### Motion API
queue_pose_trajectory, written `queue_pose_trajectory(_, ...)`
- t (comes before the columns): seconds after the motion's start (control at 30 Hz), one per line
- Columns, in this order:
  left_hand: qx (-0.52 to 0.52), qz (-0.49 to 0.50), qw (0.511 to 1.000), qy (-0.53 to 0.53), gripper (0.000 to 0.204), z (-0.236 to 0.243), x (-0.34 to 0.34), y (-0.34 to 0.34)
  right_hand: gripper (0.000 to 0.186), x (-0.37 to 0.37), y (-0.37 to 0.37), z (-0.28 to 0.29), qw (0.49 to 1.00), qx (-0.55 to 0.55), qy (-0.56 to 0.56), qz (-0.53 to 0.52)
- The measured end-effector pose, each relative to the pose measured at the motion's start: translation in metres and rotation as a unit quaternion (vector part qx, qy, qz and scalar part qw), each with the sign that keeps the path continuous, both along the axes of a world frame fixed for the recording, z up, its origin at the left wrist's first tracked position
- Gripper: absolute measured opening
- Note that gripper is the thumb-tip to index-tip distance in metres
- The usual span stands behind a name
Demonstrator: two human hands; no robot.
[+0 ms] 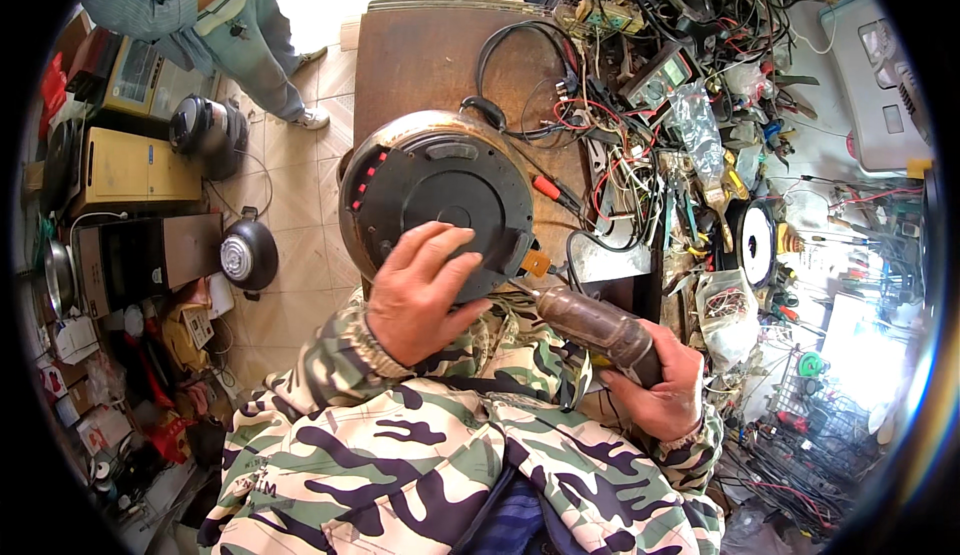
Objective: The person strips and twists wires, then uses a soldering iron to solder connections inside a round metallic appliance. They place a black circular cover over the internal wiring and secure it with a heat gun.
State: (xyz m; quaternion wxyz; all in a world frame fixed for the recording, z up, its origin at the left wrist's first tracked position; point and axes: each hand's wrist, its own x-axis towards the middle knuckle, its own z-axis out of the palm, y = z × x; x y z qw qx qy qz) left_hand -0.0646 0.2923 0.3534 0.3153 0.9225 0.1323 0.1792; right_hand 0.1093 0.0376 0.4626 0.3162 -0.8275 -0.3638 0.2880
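Observation:
An upturned round appliance, its black plastic base (462,195) facing up and a worn metal rim around it, rests at the near end of the wooden table (420,50). My left hand (425,290) lies on that base with its fingers stretched out, near the raised disc in the middle. In my right hand (662,385) is a worn brown power screwdriver (598,330). Its thin bit points left toward the base's near right edge; whether it touches there I cannot tell. Red slots (368,180) line the base's left side.
Tangled cables and tools crowd the right bench, with a multimeter (662,77) and a clear bag of small parts (728,315). A black lead with a red handle (546,187) lies beside the appliance. Another person (235,30) stands far left. A pan (248,252) sits on the tiled floor.

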Motion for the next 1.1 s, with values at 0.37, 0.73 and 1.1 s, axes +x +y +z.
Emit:
queue_pose_trajectory(0.37,0.051,0.054,0.996,0.054,0.060,-0.020,0.012,-0.024,0.056,-0.002,0.015,-0.008,0.997,-0.016,-0.036,0.066)
queue_pose_trajectory(0.73,0.059,0.044,0.996,0.050,0.057,-0.018,0.011,-0.023,0.060,0.004,0.028,0.000,0.974,-0.018,-0.116,0.196)
queue_pose_trajectory(1.1,0.054,0.051,0.997,0.027,0.056,-0.024,0.010,-0.021,0.063,0.004,0.079,0.035,0.929,-0.165,-0.158,0.292)
